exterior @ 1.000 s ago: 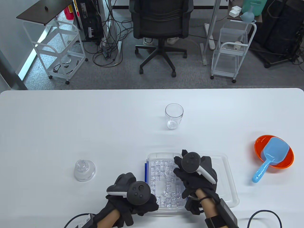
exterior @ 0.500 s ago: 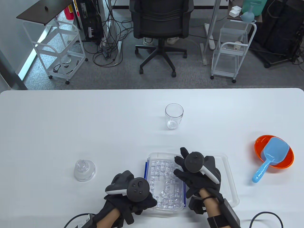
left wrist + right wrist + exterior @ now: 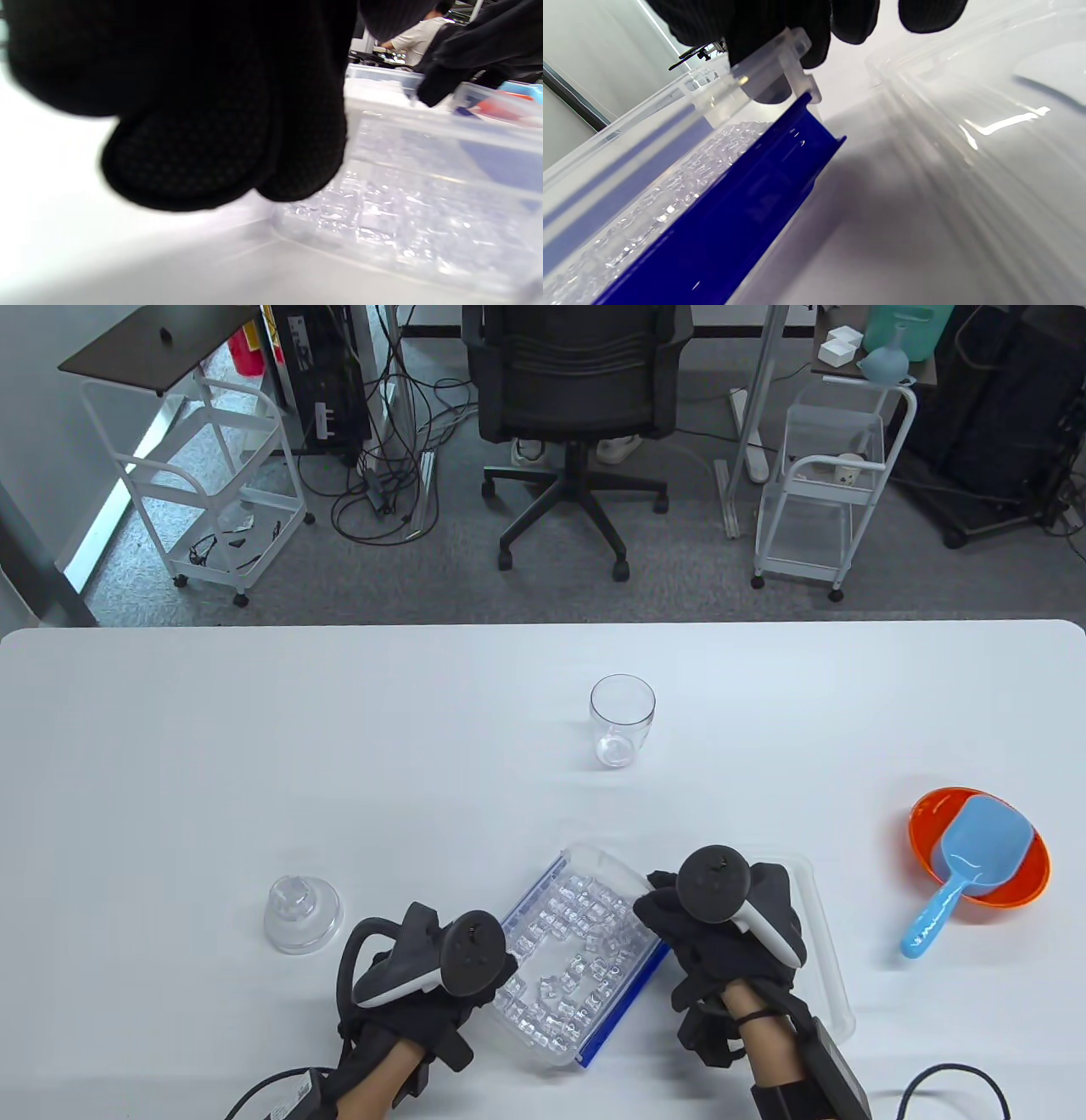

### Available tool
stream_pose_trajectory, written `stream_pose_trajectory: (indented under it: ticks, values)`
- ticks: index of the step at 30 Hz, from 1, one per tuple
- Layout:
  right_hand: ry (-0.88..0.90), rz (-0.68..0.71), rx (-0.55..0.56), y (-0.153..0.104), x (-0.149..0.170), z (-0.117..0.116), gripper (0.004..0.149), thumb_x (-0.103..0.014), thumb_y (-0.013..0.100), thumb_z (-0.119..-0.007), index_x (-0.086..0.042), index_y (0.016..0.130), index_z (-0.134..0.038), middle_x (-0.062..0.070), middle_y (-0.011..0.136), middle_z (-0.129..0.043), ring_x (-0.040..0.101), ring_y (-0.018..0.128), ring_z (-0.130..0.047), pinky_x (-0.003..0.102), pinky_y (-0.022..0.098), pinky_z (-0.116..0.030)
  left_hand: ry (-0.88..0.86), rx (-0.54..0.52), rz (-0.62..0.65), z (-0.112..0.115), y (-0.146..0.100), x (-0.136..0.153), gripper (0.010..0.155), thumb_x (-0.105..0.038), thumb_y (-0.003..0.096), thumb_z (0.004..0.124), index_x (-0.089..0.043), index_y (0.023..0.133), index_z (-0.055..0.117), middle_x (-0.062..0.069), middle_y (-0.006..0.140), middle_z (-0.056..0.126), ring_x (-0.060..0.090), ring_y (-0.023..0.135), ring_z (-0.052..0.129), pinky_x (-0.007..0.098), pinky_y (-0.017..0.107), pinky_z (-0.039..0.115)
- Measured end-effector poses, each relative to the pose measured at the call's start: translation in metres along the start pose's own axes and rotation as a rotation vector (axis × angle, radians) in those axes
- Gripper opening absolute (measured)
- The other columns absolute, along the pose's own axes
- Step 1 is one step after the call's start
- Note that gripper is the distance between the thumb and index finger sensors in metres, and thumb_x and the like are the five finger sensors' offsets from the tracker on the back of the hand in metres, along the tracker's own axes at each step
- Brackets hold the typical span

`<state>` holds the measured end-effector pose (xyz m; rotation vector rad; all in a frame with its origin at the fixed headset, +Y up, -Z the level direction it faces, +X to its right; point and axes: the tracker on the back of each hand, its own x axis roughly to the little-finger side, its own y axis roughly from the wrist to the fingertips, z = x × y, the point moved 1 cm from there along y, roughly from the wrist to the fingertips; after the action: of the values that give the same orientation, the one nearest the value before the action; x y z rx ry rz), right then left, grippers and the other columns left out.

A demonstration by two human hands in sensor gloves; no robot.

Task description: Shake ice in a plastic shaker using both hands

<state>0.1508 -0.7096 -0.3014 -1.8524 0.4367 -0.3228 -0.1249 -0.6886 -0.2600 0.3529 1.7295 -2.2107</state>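
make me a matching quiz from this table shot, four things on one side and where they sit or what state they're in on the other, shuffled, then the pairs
Things
1. ice box
2. blue scoop
3. clear cup
4. shaker lid

Places or states
A. stands upright and empty, far middle of the table
B. lies in the orange bowl
C. sits alone, left of the left hand
D. held between both hands, turned askew

Pairs: 1-D, 2-B, 3-A, 4-C

- Grey carpet floor (image 3: 696,568) strewn with cables (image 3: 390,475).
- Black office chair (image 3: 577,398) between 2 white wire carts (image 3: 212,483) (image 3: 827,487).
- White table (image 3: 254,746).
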Motion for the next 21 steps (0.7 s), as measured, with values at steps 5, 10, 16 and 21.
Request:
stream_pose_trajectory:
  ticks: [5,10,16,21]
  values:
    - [-0.013,0.018,-0.059,-0.004,0.0,0.006,0.046,-0.038,0.058,-0.065,-0.009,0.081,-0.093,0.018,0.096,-0.08,0.047,0.09,-0.073,0.066,0.06,-0.065,-0.001,-0.018,-0.019,0.003,0.002,0.002,0.048,-0.048,0.0632,0.054,-0.017,0.088,0.081,0.014,0.059,0.108,0.031,0.037,0.11,0.033,0.023,0.091]
    - [-0.022,0.03,-0.12,-0.008,0.002,0.009,0.046,-0.035,0.059,-0.066,-0.005,0.078,-0.095,0.027,0.087,-0.085,0.051,0.08,-0.08,0.065,0.055,-0.068,-0.011,-0.024,-0.036,0.009,0.005,0.004,0.05,-0.049,0.063,0.054,-0.018,0.097,0.072,0.02,0.07,0.103,0.033,0.044,0.109,0.035,0.028,0.09]
    - [-0.033,0.043,-0.215,-0.012,0.001,0.008,0.046,-0.033,0.059,-0.066,-0.003,0.075,-0.096,0.032,0.079,-0.088,0.055,0.074,-0.083,0.067,0.051,-0.07,-0.077,-0.015,-0.048,0.016,0.01,0.011,0.049,-0.049,0.0634,0.053,-0.022,0.103,0.063,0.025,0.081,0.096,0.037,0.052,0.106,0.038,0.032,0.09]
    - [-0.026,0.064,-0.267,-0.014,-0.001,0.004,0.046,-0.031,0.058,-0.067,-0.001,0.071,-0.099,0.035,0.07,-0.093,0.056,0.067,-0.088,0.068,0.046,-0.073,-0.047,-0.03,-0.05,0.018,0.012,0.012,0.046,-0.049,0.0636,0.052,-0.027,0.103,0.061,0.027,0.087,0.092,0.037,0.055,0.105,0.038,0.035,0.089]
